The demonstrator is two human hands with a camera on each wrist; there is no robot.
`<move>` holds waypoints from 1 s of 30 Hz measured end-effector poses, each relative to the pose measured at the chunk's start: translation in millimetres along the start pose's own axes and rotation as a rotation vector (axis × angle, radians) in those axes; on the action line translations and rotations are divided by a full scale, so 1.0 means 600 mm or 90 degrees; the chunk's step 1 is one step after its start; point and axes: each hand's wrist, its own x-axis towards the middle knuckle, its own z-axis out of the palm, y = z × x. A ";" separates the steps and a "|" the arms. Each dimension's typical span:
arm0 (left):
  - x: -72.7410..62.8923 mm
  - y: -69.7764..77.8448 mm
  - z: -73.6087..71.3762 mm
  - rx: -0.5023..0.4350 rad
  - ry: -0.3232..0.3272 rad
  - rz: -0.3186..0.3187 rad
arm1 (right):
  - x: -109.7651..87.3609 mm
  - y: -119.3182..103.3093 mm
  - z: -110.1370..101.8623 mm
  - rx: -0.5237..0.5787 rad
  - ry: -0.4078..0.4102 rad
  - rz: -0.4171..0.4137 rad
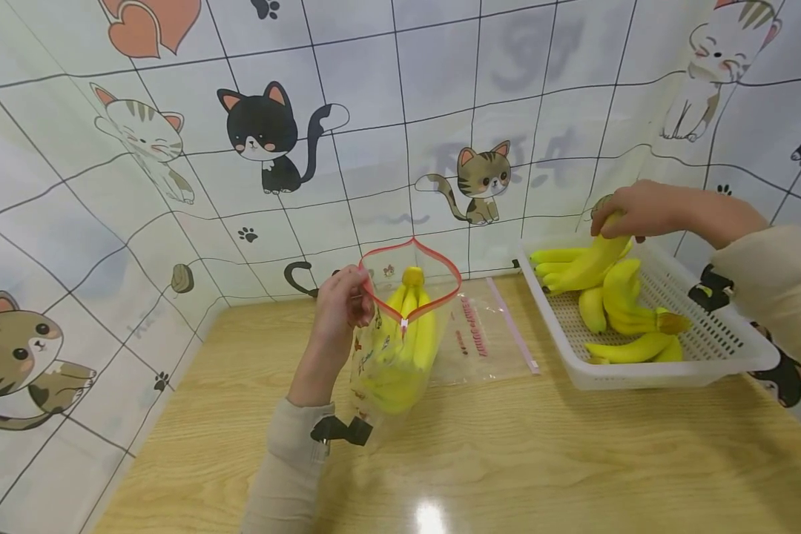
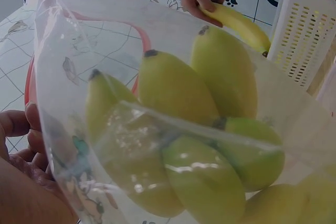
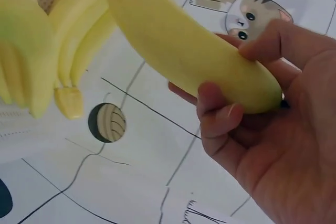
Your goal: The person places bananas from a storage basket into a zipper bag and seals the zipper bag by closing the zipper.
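My left hand (image 1: 339,308) pinches the side of the red-rimmed mouth of a clear zip bag (image 1: 363,371). The mouth gapes upward, and a bunch of yellow bananas (image 1: 423,334) fills the bag stem-up. In the left wrist view, several greenish-yellow banana tips (image 2: 178,85) show through the plastic. Over at the right, my right hand (image 1: 647,211) grips one end of a single banana (image 3: 184,45), thumb and fingers curled round it. Its other end slants down over the back of a white plastic basket (image 1: 681,374), above the bananas lying there.
More bananas (image 1: 624,297) lie in the basket, some joined in bunches. Another clear zip bag (image 1: 487,348) with a pink strip lies flat on the wooden table (image 1: 507,460), between the upright bag and the basket. A cat-patterned sheet (image 1: 374,148) hangs close behind.
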 end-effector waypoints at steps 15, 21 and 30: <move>0.000 0.000 0.005 0.001 0.000 -0.003 | -0.034 -0.049 -0.051 -0.107 0.163 0.007; 0.001 -0.002 0.004 -0.007 0.002 -0.005 | -0.050 -0.097 -0.071 -0.134 0.279 -0.058; 0.001 -0.004 0.001 -0.015 -0.004 -0.002 | -0.068 -0.172 -0.085 -0.124 0.395 -0.149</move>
